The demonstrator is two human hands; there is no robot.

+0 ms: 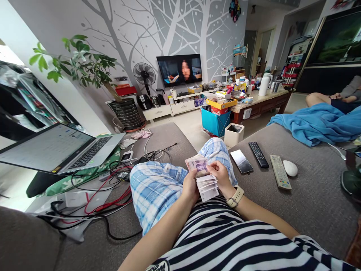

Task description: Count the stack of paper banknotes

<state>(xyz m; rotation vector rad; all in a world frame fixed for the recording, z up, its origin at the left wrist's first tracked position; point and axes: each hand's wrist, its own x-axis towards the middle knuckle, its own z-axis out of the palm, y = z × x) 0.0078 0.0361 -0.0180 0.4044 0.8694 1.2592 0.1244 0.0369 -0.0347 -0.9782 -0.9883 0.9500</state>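
Note:
A stack of banknotes (197,164) sits in my lap, above my blue plaid trousers and striped shirt. My left hand (189,186) is closed round the left side of the stack, thumb on top. My right hand (220,177), with a watch at the wrist, pinches the notes from the right, where several of them (207,187) fan out below. I am seated on a grey sofa (296,199).
On the sofa to my right lie a phone (241,161), two remotes (258,154) (279,171) and a white mouse (290,168). A blue blanket (318,124) and another person's legs are further right. An open laptop (59,148) and tangled cables (98,199) lie left.

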